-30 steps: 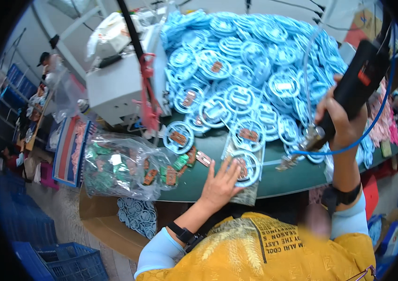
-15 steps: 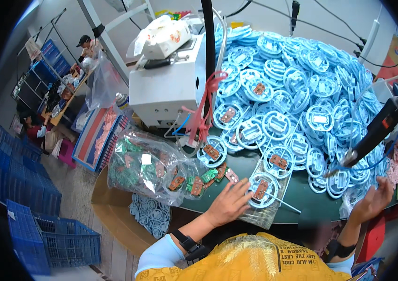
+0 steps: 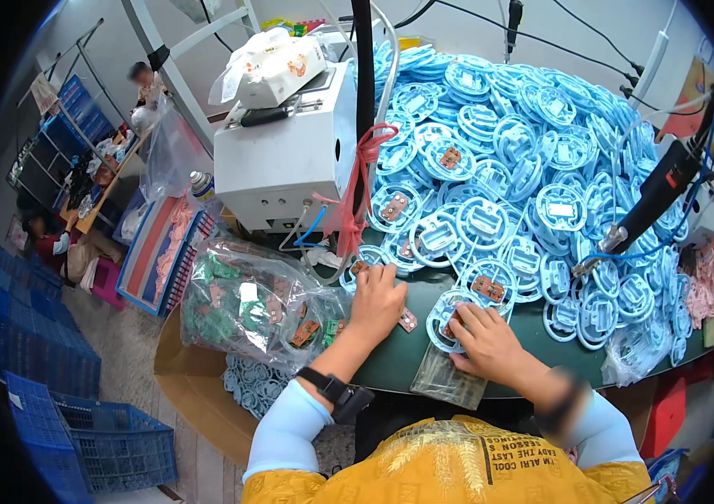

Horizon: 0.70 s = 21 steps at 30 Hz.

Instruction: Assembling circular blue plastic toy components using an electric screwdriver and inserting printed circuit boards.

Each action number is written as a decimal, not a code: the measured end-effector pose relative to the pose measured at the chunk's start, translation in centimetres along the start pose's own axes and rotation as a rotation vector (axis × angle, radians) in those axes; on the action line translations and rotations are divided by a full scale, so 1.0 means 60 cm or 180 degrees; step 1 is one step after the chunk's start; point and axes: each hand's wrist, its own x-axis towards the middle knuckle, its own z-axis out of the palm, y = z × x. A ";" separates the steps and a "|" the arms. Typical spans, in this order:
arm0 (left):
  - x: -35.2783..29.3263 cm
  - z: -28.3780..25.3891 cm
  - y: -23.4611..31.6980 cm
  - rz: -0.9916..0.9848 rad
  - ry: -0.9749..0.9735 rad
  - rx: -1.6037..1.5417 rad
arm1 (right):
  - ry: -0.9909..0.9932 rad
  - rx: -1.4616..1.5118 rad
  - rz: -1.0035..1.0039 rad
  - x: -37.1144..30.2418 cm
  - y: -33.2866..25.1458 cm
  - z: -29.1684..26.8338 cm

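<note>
Head view. The green table (image 3: 390, 357) is the landmark. Near its front edge the left hand (image 3: 376, 302) lies palm down, fingers loosely spread, its fingertips touching a small brown board (image 3: 362, 267) by the foot of the red tie; it grips nothing that can be seen. Just right of that hand a second small board (image 3: 408, 319) lies loose on the table. The right hand (image 3: 485, 340) rests further right on the same front edge, fingers curled over a blue ring (image 3: 449, 315); it seems to pinch a small part inside the ring, though the fingers hide it, so I cannot tell for sure. Under that hand's heel a clear flat bag (image 3: 445, 382) hangs over the table's edge.

Behind both hands, the table's back and right side carry a high pile of blue rings (image 3: 533, 143), many with a brown or white insert. A black driver (image 3: 655, 202) hangs tilted over the table's right side, tip down near the pile. On the table's left back corner stands a white box machine (image 3: 277, 168), with a red tie (image 3: 357, 181) knotted round a black post beside it. Off the table's left edge a clear bag of green boards (image 3: 248, 302) sits on a cardboard box (image 3: 185, 391). Blue crates (image 3: 88, 433) stand on the floor well left of the table.
</note>
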 end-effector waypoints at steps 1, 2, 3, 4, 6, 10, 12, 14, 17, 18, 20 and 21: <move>0.006 0.013 -0.008 0.0001 0.0018 -0.0008 | -0.0003 -0.0019 0.0000 0.003 -0.002 -0.005; 0.015 0.022 -0.014 -0.0129 0.0010 0.0114 | -0.0022 -0.0034 -0.0006 0.006 -0.005 -0.012; 0.022 0.029 -0.017 -0.0260 -0.0002 0.0234 | -0.0044 -0.0045 -0.0010 0.008 -0.007 -0.018; 0.026 0.033 -0.021 -0.0303 0.0032 0.0251 | -0.0055 0.0019 0.0017 0.008 -0.009 -0.021; 0.038 0.041 -0.027 -0.0177 0.0196 0.0375 | -0.0035 -0.0032 0.0043 0.003 -0.007 -0.013; 0.063 0.065 -0.042 0.0038 0.0536 0.0605 | -0.0011 -0.0218 0.0003 0.008 -0.005 -0.002; 0.082 0.059 -0.048 0.0142 0.0620 0.0630 | 0.0206 -0.0112 -0.0024 0.022 0.009 0.002; 0.109 0.040 -0.055 0.0346 0.0767 0.0620 | 0.0608 0.0081 0.0018 0.042 0.026 0.003; 0.139 0.009 -0.065 0.0520 0.0828 0.0500 | 0.0192 0.0486 -0.0211 0.089 0.032 -0.004; 0.151 0.005 -0.071 0.0590 0.0831 0.0434 | 0.0205 0.0453 -0.0214 0.102 0.034 0.002; 0.173 -0.007 -0.075 0.0695 0.0870 0.0349 | 0.0592 -0.0119 -0.0152 0.126 0.036 0.019; 0.180 -0.021 -0.075 0.0724 0.0908 0.0344 | 0.0690 -0.0340 -0.0039 0.135 0.042 0.019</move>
